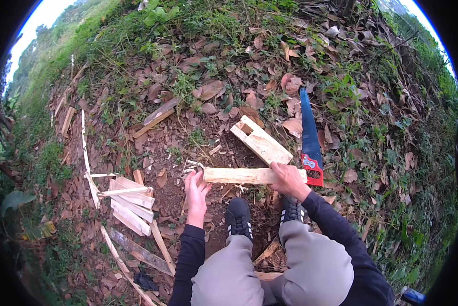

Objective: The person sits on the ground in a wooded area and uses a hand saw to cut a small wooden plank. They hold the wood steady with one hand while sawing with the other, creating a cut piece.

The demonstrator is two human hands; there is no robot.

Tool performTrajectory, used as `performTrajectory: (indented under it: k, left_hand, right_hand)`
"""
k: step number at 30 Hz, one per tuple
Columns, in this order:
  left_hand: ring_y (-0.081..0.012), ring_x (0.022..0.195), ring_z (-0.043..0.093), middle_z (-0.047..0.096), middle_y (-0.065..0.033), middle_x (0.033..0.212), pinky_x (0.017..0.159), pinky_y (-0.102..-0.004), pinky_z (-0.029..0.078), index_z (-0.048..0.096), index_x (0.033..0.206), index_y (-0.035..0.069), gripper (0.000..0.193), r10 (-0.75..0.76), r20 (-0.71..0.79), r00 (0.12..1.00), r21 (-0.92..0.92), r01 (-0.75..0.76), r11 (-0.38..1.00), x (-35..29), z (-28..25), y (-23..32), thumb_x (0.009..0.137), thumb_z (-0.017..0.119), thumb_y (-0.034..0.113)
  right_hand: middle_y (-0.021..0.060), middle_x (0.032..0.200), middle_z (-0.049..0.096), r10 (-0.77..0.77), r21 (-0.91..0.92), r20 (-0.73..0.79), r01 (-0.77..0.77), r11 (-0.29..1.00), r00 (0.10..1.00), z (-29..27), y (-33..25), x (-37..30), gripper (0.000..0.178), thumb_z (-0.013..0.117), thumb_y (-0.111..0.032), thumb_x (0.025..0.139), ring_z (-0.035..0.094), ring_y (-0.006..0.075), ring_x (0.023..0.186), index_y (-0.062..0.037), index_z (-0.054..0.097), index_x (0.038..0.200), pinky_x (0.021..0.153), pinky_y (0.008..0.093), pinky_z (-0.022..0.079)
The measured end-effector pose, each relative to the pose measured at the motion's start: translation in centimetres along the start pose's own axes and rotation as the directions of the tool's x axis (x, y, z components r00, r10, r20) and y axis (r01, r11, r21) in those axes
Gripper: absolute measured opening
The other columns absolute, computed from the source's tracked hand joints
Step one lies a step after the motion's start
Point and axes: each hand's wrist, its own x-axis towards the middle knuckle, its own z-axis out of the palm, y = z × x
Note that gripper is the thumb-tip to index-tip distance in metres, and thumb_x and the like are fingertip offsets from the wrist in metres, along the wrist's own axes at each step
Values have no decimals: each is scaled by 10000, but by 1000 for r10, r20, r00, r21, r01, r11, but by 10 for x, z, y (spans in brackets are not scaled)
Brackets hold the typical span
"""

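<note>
A short, pale length of wood (236,175) lies level in front of my shins. My right hand (288,181) is closed around its right end. Beside the left end, my left hand (195,195) is open, palm turned up and fingers spread; whether its fingertips touch the wood I cannot tell. Just beyond the held piece, a wooden block with a square cut-out (263,143) rests slantwise on the ground. To the right of the block lies a handsaw (311,135) with a dark blue blade and a red handle, its handle close to my right hand.
Several cut wood pieces (133,203) are heaped at the left, near long pale strips (86,153). Another plank (156,118) lies farther off on leaf-strewn soil. My shoes (238,217) stand close below the held wood. Green plants (341,97) grow on the slope.
</note>
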Motion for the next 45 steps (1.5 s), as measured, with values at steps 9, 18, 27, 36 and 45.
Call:
performTrajectory:
  k: [9, 18, 27, 36, 45]
  left_hand:
    - [-226, 996, 697, 664, -98, 1108, 761, -341, 557, 567, 1178, 68, 234, -177, 141, 974, 231, 141, 963, 12, 29, -79, 1009, 548, 229]
    - [-374, 1285, 516, 414, -282, 1439, 1063, -438, 440, 242, 1471, -60, 998, 73, 534, 842, 694, -486, 532, 11, 100, -128, 732, 842, 242]
    - [-520, 1289, 413, 325, -376, 1397, 1076, -513, 376, 11, 1504, -38, 1280, 208, 280, 937, 779, -348, 521, -2, 177, -116, 681, 899, 377]
    - [-473, 1237, 411, 384, -336, 1318, 1076, -528, 338, 36, 1509, 35, 1228, 333, 232, 914, 796, -375, 474, 20, 171, -113, 672, 886, 324]
    - [-385, 1384, 387, 414, -196, 1456, 1159, -504, 328, 181, 1560, 131, 1169, -108, 873, 475, 465, -879, -105, 69, 84, 13, 582, 811, 15]
  right_hand:
    - [182, 1050, 546, 246, 52, -256, -241, 969, 935, 35, 44, 58, 551, 811, -330, 739, 554, 362, 1049, 17, 478, 1008, 859, 436, 438]
    - [307, 809, 638, 499, 378, -247, -392, 839, 830, 14, -4, 61, 511, 768, -302, 797, 648, 494, 789, 15, 423, 998, 679, 539, 515]
    - [331, 877, 673, 557, 487, -87, -452, 747, 826, -7, 20, 61, 540, 758, -344, 812, 682, 483, 855, 37, 467, 1061, 742, 507, 534]
    - [296, 928, 673, 473, 565, 18, -399, 723, 881, -10, 6, 57, 543, 761, -379, 794, 688, 422, 893, 21, 497, 1049, 778, 463, 516]
    - [169, 945, 666, 361, 576, -101, -241, 781, 927, -19, 11, 20, 476, 815, -325, 818, 669, 312, 867, -26, 534, 1059, 749, 381, 513]
